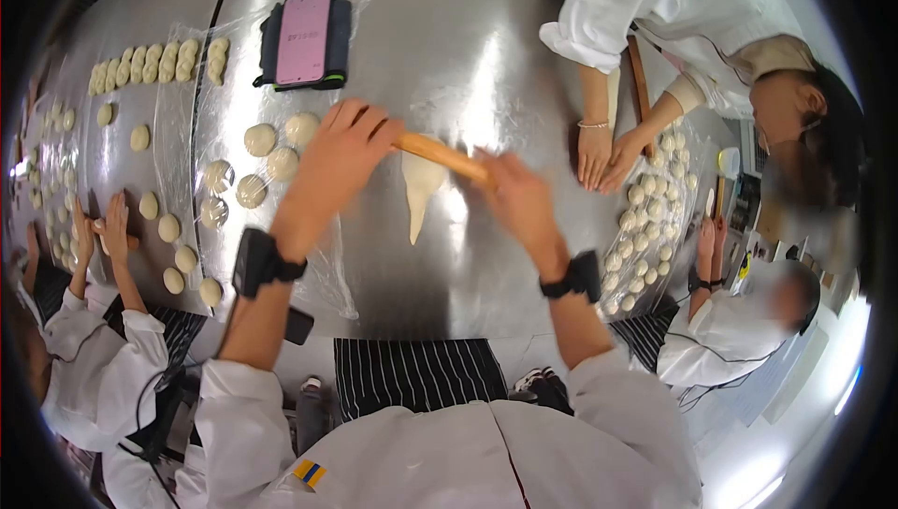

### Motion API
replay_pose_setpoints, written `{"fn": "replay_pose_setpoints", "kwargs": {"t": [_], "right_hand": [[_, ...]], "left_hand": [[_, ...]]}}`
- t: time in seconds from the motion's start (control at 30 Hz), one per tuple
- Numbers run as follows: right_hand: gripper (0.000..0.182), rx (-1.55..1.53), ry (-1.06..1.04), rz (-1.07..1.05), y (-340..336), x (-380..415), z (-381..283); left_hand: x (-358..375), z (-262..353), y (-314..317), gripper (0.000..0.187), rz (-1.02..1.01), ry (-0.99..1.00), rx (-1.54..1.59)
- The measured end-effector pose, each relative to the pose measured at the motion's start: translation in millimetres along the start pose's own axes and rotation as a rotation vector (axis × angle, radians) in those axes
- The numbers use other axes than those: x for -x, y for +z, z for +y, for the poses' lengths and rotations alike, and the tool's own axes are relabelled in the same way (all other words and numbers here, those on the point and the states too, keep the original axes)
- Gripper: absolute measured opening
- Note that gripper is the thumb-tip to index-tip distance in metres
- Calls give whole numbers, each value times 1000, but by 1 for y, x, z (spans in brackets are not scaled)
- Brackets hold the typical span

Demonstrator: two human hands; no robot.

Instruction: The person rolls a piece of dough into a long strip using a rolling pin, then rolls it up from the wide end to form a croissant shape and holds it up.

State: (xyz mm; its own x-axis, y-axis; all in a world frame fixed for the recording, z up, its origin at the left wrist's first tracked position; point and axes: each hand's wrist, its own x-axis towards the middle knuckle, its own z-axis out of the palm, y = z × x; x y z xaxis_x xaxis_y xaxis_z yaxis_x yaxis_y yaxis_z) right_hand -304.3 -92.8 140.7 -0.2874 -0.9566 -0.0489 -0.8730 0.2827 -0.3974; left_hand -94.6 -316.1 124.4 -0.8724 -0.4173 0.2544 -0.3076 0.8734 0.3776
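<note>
On the steel table (412, 60), a tapered dough piece (420, 193) lies under a wooden rolling pin (441, 155), its ends held by the curled left hand (339, 155) and right hand (520, 200), apparently for even pressure, while plastic film (329, 270) probably keeps nearby dough balls (252, 191) moist.

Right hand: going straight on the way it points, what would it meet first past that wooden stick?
Past the rolling pin, the right hand seems to have a free way over bare tabletop, though depth is unclear.
</note>
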Motion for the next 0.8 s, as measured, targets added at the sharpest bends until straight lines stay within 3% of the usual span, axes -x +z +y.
{"fn": "replay_pose_setpoints", "kwargs": {"t": [0.07,0.17,0.37,0.57,0.8], "right_hand": [[48,-191,145,43,35,46,-21],[52,-250,287,179,81,76,-46],[53,-246,398,348,116,80,-64],[54,-19,423,350,122,75,-70],[77,4,426,270,90,59,-21]], "left_hand": [[-27,-19,8,35,-208,268,155],[-48,-23,38,28,-275,469,126],[-61,-34,59,39,-302,618,109],[-62,-39,77,50,-400,608,84],[-84,-11,93,53,-301,538,14]]}}
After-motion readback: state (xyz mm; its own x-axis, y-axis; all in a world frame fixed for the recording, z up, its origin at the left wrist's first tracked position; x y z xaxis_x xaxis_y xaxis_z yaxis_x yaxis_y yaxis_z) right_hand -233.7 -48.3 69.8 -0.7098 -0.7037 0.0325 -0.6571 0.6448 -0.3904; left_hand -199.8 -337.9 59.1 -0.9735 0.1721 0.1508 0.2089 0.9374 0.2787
